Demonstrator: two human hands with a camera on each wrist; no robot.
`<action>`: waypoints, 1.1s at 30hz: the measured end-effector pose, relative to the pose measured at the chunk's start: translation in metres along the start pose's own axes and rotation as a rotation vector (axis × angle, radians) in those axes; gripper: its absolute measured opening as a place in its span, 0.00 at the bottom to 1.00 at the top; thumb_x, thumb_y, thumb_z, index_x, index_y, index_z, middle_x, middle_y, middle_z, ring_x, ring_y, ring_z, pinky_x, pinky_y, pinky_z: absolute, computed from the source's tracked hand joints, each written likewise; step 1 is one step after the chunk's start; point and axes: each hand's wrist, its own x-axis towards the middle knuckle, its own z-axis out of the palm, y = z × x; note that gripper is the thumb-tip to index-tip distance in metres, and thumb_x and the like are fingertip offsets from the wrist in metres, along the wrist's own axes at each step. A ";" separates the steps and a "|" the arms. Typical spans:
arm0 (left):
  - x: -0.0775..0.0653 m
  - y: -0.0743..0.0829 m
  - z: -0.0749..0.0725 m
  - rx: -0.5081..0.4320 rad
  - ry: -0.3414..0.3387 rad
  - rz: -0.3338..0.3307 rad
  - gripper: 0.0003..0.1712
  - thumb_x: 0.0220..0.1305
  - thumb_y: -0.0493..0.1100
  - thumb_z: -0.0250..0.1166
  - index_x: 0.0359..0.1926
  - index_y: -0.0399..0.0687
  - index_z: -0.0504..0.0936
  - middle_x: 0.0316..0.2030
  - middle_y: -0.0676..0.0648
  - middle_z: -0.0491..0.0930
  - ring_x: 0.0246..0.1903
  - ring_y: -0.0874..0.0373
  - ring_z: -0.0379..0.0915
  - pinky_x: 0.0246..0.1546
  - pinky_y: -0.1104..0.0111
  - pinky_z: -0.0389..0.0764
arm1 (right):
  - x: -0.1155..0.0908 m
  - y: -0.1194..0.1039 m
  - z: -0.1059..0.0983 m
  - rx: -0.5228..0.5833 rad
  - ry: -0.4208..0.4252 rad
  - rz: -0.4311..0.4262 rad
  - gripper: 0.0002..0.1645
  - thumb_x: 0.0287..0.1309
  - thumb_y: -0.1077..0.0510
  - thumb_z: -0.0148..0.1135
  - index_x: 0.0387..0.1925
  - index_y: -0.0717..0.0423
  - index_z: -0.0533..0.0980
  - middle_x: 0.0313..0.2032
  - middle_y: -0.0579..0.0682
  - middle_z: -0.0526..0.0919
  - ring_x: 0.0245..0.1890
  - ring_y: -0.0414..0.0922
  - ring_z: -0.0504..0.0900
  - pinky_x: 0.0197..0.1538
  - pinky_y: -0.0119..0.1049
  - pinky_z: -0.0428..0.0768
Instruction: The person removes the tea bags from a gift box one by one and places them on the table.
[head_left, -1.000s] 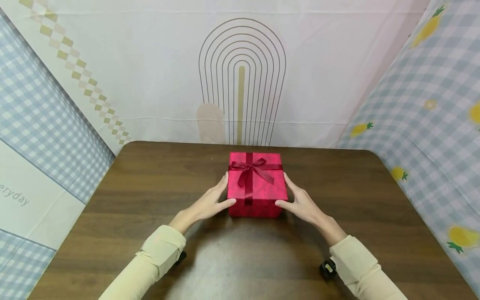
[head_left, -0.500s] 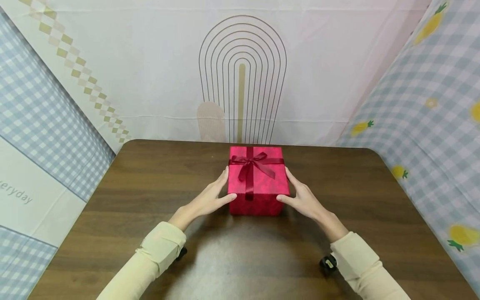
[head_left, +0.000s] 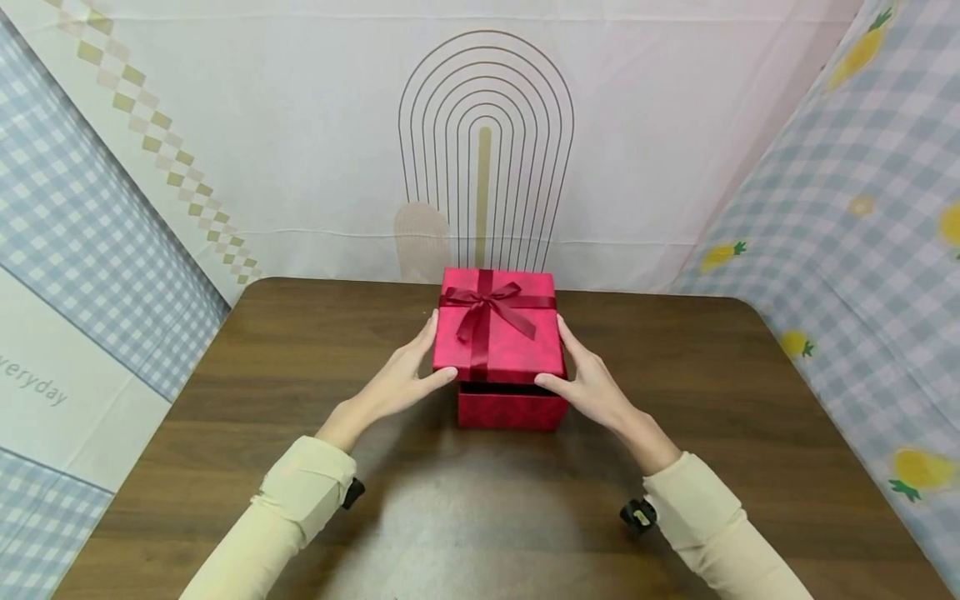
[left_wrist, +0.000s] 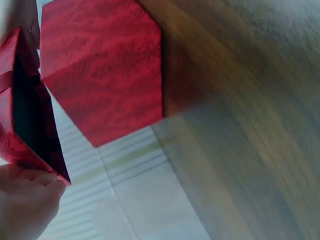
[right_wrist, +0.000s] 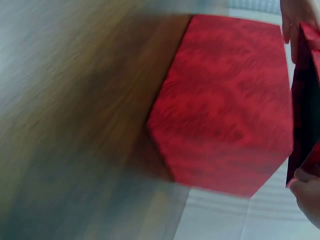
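1. The crimson gift-box lid [head_left: 517, 354] is held just above its matching box base [head_left: 510, 411], with its hollow underside facing the base. In the head view it sits slightly to the left, with a dark gap along the near edge.
2. Both wrist views show backdrop between lid and base along part of their edges; whether the far rim is also clear cannot be told.
3. The base stands upright on the wooden desk [head_left: 315, 358], below and between the two hands.
4. The left hand [head_left: 396, 382] grips the lid's left side, thumb at the near-left corner and fingers reaching forward along that side.
5. The right hand [head_left: 597, 390] mirrors it, its fingers gripping the right side and its thumb at the near edge.
6. Neither hand is plainly nearer the lid: both touch it. Its top looks about square, so no long axis stands out; the ribbon bow [head_left: 486, 305] faces up.
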 end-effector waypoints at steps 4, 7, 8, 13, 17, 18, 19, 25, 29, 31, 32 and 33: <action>-0.006 -0.004 -0.011 -0.002 0.060 -0.005 0.50 0.61 0.50 0.60 0.71 0.45 0.37 0.70 0.45 0.42 0.67 0.50 0.45 0.64 0.55 0.53 | 0.009 -0.013 0.012 0.022 0.012 -0.015 0.55 0.52 0.55 0.66 0.71 0.52 0.41 0.68 0.54 0.53 0.65 0.49 0.58 0.61 0.48 0.63; -0.014 -0.007 -0.019 -0.011 0.104 -0.030 0.50 0.60 0.50 0.61 0.71 0.48 0.37 0.70 0.44 0.45 0.66 0.48 0.49 0.62 0.53 0.57 | 0.016 -0.021 0.022 0.020 0.006 -0.025 0.55 0.52 0.53 0.65 0.71 0.51 0.41 0.68 0.53 0.53 0.65 0.47 0.58 0.61 0.48 0.64; -0.017 -0.008 -0.021 -0.013 0.117 -0.040 0.50 0.60 0.49 0.61 0.72 0.49 0.37 0.70 0.44 0.46 0.66 0.48 0.49 0.62 0.53 0.58 | 0.018 -0.023 0.026 0.033 0.002 -0.030 0.55 0.52 0.53 0.65 0.71 0.51 0.40 0.68 0.52 0.53 0.64 0.47 0.59 0.60 0.48 0.65; -0.037 -0.017 -0.032 -0.020 0.170 -0.089 0.51 0.59 0.48 0.62 0.72 0.50 0.38 0.70 0.43 0.47 0.66 0.47 0.51 0.60 0.51 0.59 | 0.027 -0.035 0.048 0.133 -0.043 -0.054 0.56 0.52 0.52 0.65 0.71 0.49 0.38 0.67 0.52 0.55 0.56 0.45 0.71 0.52 0.44 0.74; -0.053 -0.025 -0.043 -0.007 0.208 -0.111 0.50 0.59 0.49 0.62 0.72 0.48 0.39 0.70 0.42 0.47 0.65 0.44 0.51 0.60 0.49 0.59 | 0.032 -0.045 0.066 0.130 -0.074 -0.022 0.57 0.52 0.48 0.64 0.71 0.48 0.37 0.69 0.49 0.53 0.60 0.44 0.67 0.53 0.41 0.73; -0.057 -0.027 -0.046 -0.002 0.217 -0.115 0.49 0.59 0.49 0.61 0.72 0.48 0.39 0.70 0.41 0.47 0.65 0.43 0.51 0.59 0.48 0.59 | 0.034 -0.048 0.071 0.131 -0.083 -0.014 0.57 0.52 0.48 0.64 0.71 0.49 0.37 0.69 0.48 0.51 0.62 0.43 0.64 0.55 0.41 0.72; -0.060 -0.029 -0.049 0.007 0.227 -0.119 0.49 0.60 0.49 0.61 0.72 0.47 0.39 0.69 0.41 0.47 0.65 0.43 0.51 0.59 0.48 0.58 | 0.035 -0.052 0.076 0.130 -0.087 -0.010 0.57 0.52 0.47 0.64 0.71 0.49 0.37 0.70 0.47 0.49 0.64 0.42 0.61 0.57 0.41 0.70; -0.079 -0.040 -0.068 0.133 0.239 -0.152 0.46 0.62 0.47 0.58 0.71 0.40 0.40 0.68 0.36 0.50 0.48 0.46 0.67 0.40 0.62 0.72 | 0.044 -0.069 0.102 0.095 -0.094 0.006 0.57 0.52 0.45 0.63 0.71 0.53 0.38 0.71 0.48 0.42 0.69 0.40 0.46 0.66 0.43 0.56; -0.092 -0.045 -0.076 0.188 0.210 -0.179 0.45 0.62 0.47 0.56 0.70 0.36 0.40 0.66 0.32 0.53 0.40 0.47 0.70 0.33 0.65 0.72 | 0.049 -0.076 0.116 0.094 -0.117 0.020 0.57 0.52 0.44 0.63 0.70 0.55 0.37 0.71 0.50 0.40 0.69 0.41 0.43 0.66 0.42 0.54; -0.097 -0.048 -0.079 0.203 0.201 -0.196 0.45 0.63 0.47 0.56 0.70 0.34 0.41 0.65 0.30 0.55 0.41 0.46 0.70 0.36 0.61 0.73 | 0.051 -0.079 0.122 0.089 -0.130 0.023 0.58 0.53 0.44 0.63 0.70 0.56 0.37 0.71 0.52 0.39 0.69 0.41 0.43 0.67 0.41 0.54; -0.099 -0.050 -0.080 0.209 0.197 -0.203 0.45 0.63 0.47 0.56 0.69 0.34 0.41 0.64 0.30 0.56 0.43 0.45 0.70 0.37 0.59 0.73 | 0.051 -0.080 0.125 0.085 -0.138 0.027 0.58 0.53 0.44 0.63 0.70 0.57 0.37 0.71 0.53 0.39 0.69 0.41 0.43 0.67 0.41 0.53; -0.102 -0.052 -0.081 0.211 0.193 -0.211 0.44 0.63 0.47 0.56 0.69 0.33 0.41 0.63 0.29 0.56 0.44 0.44 0.70 0.40 0.56 0.73 | 0.052 -0.080 0.128 0.081 -0.145 0.031 0.58 0.53 0.44 0.63 0.70 0.58 0.37 0.71 0.53 0.39 0.69 0.41 0.43 0.67 0.40 0.53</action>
